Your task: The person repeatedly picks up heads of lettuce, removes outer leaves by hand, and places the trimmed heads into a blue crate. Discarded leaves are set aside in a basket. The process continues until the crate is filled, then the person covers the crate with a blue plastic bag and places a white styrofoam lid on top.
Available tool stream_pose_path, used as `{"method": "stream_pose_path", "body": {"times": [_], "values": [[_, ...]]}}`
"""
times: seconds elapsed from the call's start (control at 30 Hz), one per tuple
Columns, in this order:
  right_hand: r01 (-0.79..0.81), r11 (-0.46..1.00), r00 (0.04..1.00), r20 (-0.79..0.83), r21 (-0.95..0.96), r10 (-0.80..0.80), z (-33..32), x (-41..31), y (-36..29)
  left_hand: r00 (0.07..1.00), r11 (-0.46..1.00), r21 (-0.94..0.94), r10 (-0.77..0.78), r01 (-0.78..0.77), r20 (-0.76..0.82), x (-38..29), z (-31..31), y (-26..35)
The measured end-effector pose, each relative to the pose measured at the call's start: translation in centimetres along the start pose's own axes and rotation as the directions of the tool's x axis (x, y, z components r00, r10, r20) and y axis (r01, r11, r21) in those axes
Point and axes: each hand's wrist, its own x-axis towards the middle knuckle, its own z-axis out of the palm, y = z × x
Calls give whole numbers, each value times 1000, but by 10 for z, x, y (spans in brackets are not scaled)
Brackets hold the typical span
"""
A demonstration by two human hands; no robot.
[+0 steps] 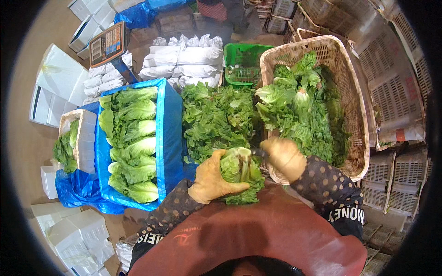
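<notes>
My gloved left hand (213, 179) grips a head of leafy lettuce (238, 169) just in front of the apron, thumb across its near side. The pale stem end points up, with brown marks on the leaf ribs below it. To its right is my gloved right hand (284, 159), blurred and curled into a fist. A small dark tool (258, 152) pokes out of it towards the lettuce, too blurred to name exactly. Beyond both hands lies a heap of loose lettuce leaves (217, 114).
A blue-lined box (169, 138) at left holds lettuce heads in a row. The dirty plastic crate (355, 138) at right holds more lettuce. Behind stand a green crate (241, 49), white wrapped bundles (197, 55) and a scale (107, 45). White foam boxes (77, 238) are stacked far left.
</notes>
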Motion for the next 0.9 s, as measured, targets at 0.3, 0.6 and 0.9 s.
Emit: {"method": "stream_pose_path", "body": {"times": [0.3, 0.6, 0.9], "values": [[-7, 115, 992, 22, 993, -124, 34, 14, -19, 963, 596, -798, -256, 91, -81, 21, 17, -47], [-126, -72, 992, 125, 989, -17, 38, 18, -22, 991, 1000, -6, 10, -11, -135, 25, -19, -16], [-71, 526, 995, 98, 848, -23, 16, 25, -13, 941, 770, -633, 153, 78, 302, 53, -14, -36]]}}
